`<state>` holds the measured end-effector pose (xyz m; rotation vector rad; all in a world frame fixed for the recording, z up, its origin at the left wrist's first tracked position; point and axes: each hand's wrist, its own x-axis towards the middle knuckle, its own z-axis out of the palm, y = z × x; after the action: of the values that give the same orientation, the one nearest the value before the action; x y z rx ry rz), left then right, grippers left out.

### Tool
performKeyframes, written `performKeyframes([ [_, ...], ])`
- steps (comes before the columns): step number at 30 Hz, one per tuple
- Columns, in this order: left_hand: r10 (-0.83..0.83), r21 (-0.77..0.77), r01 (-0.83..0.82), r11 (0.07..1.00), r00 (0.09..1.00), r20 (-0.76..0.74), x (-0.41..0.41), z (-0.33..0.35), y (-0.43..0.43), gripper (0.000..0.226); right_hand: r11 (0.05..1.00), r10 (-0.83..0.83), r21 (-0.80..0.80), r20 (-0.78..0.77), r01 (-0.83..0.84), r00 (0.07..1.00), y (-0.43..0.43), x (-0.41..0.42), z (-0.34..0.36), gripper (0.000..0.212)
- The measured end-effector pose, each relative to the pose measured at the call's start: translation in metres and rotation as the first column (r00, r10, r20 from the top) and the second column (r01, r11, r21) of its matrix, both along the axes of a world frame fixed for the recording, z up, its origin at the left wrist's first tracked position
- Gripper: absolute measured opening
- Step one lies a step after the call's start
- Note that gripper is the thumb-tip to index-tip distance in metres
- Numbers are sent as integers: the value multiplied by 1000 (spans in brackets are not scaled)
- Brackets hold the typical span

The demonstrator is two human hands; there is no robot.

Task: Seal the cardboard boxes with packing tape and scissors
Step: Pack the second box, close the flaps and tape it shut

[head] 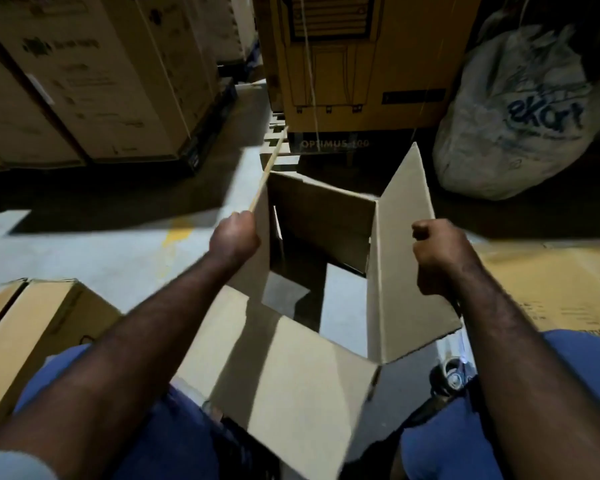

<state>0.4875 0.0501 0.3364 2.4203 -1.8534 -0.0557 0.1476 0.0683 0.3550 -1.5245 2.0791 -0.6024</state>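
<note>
An open cardboard box (323,220) stands on the floor between my knees, its flaps up and the floor visible through its unclosed bottom. My left hand (234,237) grips the left flap (269,168), seen edge-on. My right hand (437,258) is closed on the right flap (406,237), which stands upright. The near flap (291,375) folds out toward me. A roll of packing tape (452,375) lies on the floor by my right knee. No scissors are in view.
A closed cardboard box (32,334) sits at my left. Flattened cardboard (551,282) lies on the right. Large stacked cartons (84,81) and a yellow carton (361,64) stand behind, with a white sack (520,116) at the far right.
</note>
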Motion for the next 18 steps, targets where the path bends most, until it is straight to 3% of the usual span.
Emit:
performKeyframes([
  [3, 77, 12, -77, 997, 995, -55, 22, 33, 7, 23, 998, 53, 41, -144, -48, 988, -1, -12, 6, 56],
  [6, 144, 23, -143, 990, 981, -131, 44, 44, 25, 16, 994, 77, 83, -143, -65, 987, -1, -22, 13, 57],
  [10, 250, 39, -248, 968, 945, -212, 83, 22, 64, 21, 995, 77, 73, -129, -68, 989, 7, -33, 13, 56],
  [14, 414, 24, -420, 907, 884, -216, 110, 6, 99, 29, 997, 78, 19, -276, -76, 958, 20, -49, 10, 50],
  [18, 479, -48, -499, 865, 852, -212, 112, -4, 115, 34, 999, 42, 36, -394, -30, 918, 17, -58, 1, 46],
])
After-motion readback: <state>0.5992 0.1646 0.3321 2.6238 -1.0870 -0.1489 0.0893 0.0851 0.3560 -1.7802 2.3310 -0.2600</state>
